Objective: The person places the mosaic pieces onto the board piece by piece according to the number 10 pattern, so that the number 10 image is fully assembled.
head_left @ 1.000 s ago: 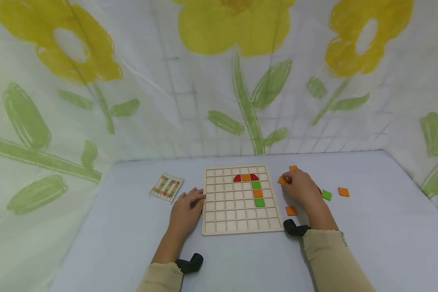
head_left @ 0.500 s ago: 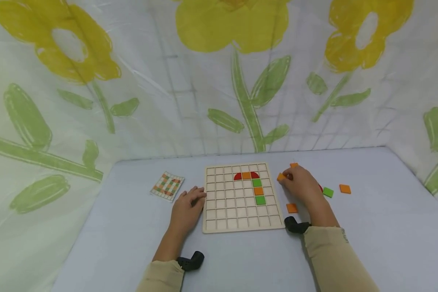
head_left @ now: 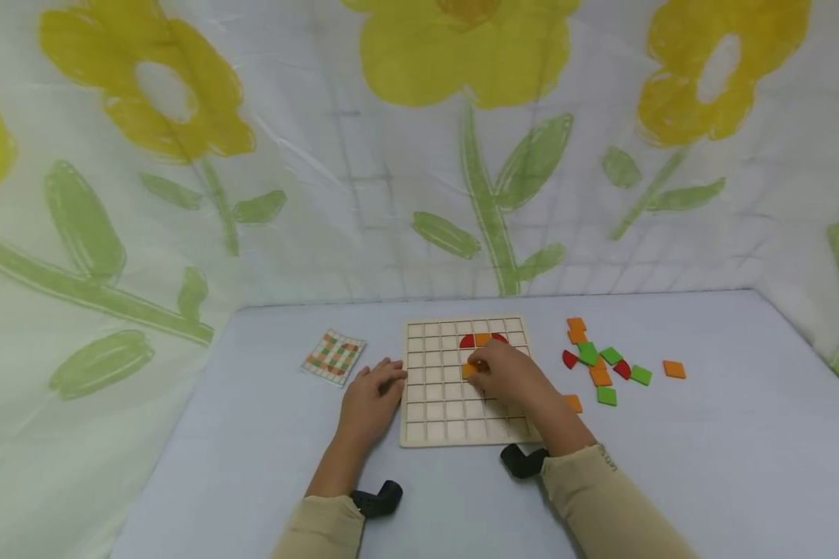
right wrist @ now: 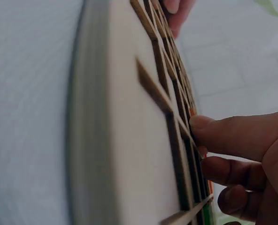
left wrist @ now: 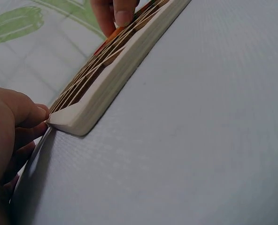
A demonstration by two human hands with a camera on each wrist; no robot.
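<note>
Head view, centre of frame: wooden grid board (head_left: 461, 415) lies flat on the pale blue bench (head_left: 706, 466). Right hand (head_left: 506, 373) is over the board's middle rows. An orange square tile (head_left: 469, 370) sits at its fingertips, at the left edge of the hand and low over the cells. Grip of the right hand: thumb and fingers curled together and pinching the tile. Whether the tile is seated in a cell cannot be told. Right wrist view shows the thumb pressed against a thin wooden divider, a sliver of orange just under it.

Left hand (head_left: 372, 396) rests on the bench at the board's left edge, lower centre-left of frame. Its fingers are loosely extended, tips touching the board's rim, holding nothing. Left wrist view confirms: a fingertip (left wrist: 41, 112) meets the rounded corner of the board (left wrist: 106, 89).

Board: light unfinished wood, square, thin raised dividers forming a grid of square cells, edges rounded. In the top rows, a red quarter-round tile (head_left: 467, 341), an orange tile (head_left: 483, 338) and another red one (head_left: 499, 338) sit side by side.

Right of the board, centre-right of frame: a loose cluster of flat matte tiles (head_left: 601, 361), orange and green squares plus red quarter-rounds. One orange square (head_left: 674, 369) lies apart to the right.

Left of the board: a small card (head_left: 333, 357) printed with an orange, green and white check.
</note>
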